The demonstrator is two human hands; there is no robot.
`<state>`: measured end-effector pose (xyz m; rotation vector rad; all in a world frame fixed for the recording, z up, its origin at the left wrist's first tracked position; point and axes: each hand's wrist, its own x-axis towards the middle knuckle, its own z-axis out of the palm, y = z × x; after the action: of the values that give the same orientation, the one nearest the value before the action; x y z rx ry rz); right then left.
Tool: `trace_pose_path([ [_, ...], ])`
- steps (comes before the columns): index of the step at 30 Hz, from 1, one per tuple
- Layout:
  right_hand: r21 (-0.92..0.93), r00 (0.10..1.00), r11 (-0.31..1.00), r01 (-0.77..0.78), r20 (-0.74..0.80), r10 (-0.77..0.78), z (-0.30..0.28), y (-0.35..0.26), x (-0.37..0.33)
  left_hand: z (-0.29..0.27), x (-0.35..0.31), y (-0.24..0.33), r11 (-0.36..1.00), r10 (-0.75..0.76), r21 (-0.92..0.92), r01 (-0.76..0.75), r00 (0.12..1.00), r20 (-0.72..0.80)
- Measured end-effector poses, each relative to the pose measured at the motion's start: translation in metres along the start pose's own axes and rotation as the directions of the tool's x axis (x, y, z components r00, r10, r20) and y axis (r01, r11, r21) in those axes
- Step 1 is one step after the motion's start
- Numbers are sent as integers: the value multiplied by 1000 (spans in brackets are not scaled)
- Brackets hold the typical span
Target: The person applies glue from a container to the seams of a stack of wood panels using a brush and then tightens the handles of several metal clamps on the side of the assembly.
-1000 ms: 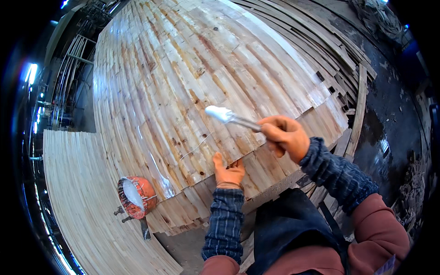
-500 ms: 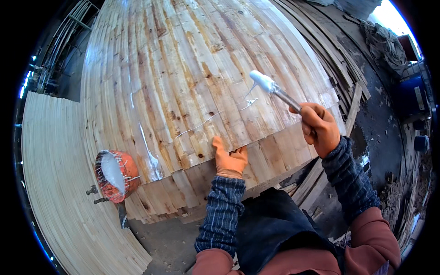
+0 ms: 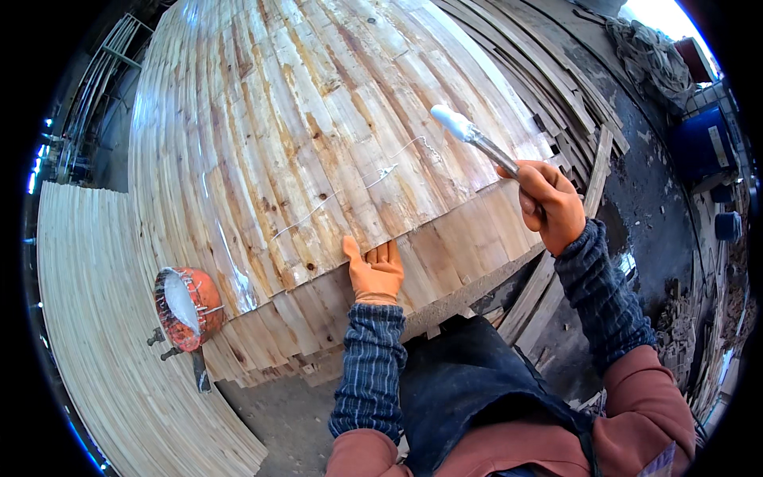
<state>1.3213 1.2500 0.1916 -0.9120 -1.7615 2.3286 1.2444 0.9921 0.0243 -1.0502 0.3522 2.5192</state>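
Note:
My gloved right hand (image 3: 554, 208) is closed round the handle of a glue brush (image 3: 454, 123), whose head is thickly coated in white and held above the wood panel. My gloved left hand (image 3: 373, 272) grips the near edge of the top wood panel (image 3: 334, 151), thumb on the upper face and fingers tucked beneath. Thin white glue (image 3: 385, 172) trails across the panel's strips. At the left stands an orange pot (image 3: 208, 308), its rim streaked with drips and white glue inside.
Below the top panel, another layer of joined boards (image 3: 445, 258) juts toward me. Left of it lies a wide stack of pale thin strips (image 3: 87, 294). Loose planks (image 3: 548, 83) lie along the right side, with a blue barrel (image 3: 702, 143) farther off.
The view has shifted, so the panel and pot sit farther left. The white glue trail now reaches farther right across the panel, following the brush. Both hands keep their grips.

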Motion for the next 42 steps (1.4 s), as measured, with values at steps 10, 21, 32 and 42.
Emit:
trace_pose_path([
  [10, -59, 994, 996, -61, 88, 66, -13, 11, 11, -4, 48, -139, 948, -216, 285, 138, 940, 264],
  [21, -155, 992, 988, 4, 126, 16, -6, -7, 15, 53, 16, -151, 973, -154, -130, 192, 954, 257],
  [32, -617, 983, 766, 178, 80, -164, 22, 13, 41, 33, 40, -156, 986, -123, -85, 142, 971, 203],
  [42, -873, 949, 432, 226, 98, -299, 43, 65, 49, 32, 42, -156, 977, -160, -112, 184, 967, 197],
])
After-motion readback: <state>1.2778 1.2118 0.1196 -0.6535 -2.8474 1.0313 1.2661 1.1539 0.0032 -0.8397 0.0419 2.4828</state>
